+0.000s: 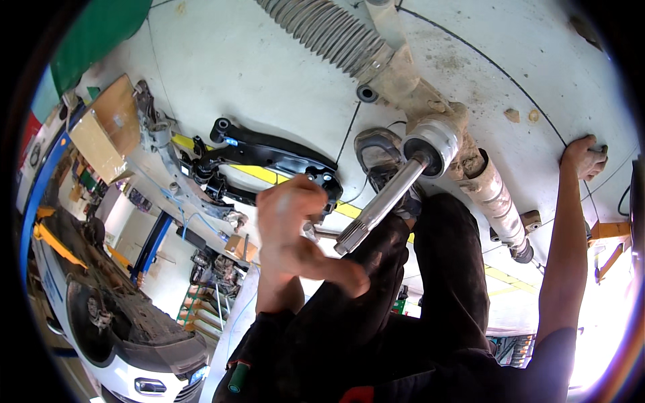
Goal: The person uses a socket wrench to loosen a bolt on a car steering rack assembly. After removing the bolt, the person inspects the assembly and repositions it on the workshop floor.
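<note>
Black suspension arm, shoe behind splined shaft

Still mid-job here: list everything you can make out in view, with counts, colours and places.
metal housing: one, dirty grey, upper centre to right
ribbed bellows: one, grey, top centre
splined shaft: one, silver, centre
suspension arm: one, black, left of centre
cardboard: one piece, brown, upper left
car: one, white, lower left
floor: one, pale, yellow-striped, beneath
background clutter: uncounted, mixed colours, left
shoe: one clear, dark, centre
trouser legs: two, black, lower centre
left hand: one, bare, blurred, near shaft
right hand: one, bare, on floor, right
</note>
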A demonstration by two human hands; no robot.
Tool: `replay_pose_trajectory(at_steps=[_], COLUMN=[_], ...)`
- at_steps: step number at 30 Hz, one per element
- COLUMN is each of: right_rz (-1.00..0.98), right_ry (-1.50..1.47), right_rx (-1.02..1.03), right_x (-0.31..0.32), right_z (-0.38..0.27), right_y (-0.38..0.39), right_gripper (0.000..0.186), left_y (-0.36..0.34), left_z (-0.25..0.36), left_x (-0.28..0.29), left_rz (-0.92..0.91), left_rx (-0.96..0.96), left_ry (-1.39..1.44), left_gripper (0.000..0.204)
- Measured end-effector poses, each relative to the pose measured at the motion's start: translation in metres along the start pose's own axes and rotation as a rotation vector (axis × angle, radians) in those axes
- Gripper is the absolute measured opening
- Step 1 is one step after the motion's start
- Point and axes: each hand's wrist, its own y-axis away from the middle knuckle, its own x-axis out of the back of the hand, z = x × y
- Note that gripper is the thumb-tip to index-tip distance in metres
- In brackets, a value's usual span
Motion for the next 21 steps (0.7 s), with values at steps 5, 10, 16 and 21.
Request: replay_pose_trajectory(at_steps=[5,10,16,21], right_rz=[-0.065,-0.110,-0.145,-0.136], right_ry=[-0.008,0.019,0.082,0.138], right_rx=[-0.032,-0.062,-0.070,-0.076], right_x=[0.010,0.020,0.019,0.018], right_z=[-0.012,-0.028,-0.025,-0.032], right_y=[0.007,0.012,0.008,0.019], right_gripper=[0.069,0.069,0.070,0.068], left_y=[0.005,0.012,0.014,-0.012], left_z=[-0.017,-0.012,-0.037,-0.068], left_x=[0.006,-0.001,-0.015,-0.025], left_rz=[-0.202,-0.096,-0.060,-0.256], left_rx=[-0.259,-0.264,-0.083,-0.432], left_ry=[-0.230,-0.142,0.603,0.933], left_gripper=[0.060,0.052,0.038,0.034])
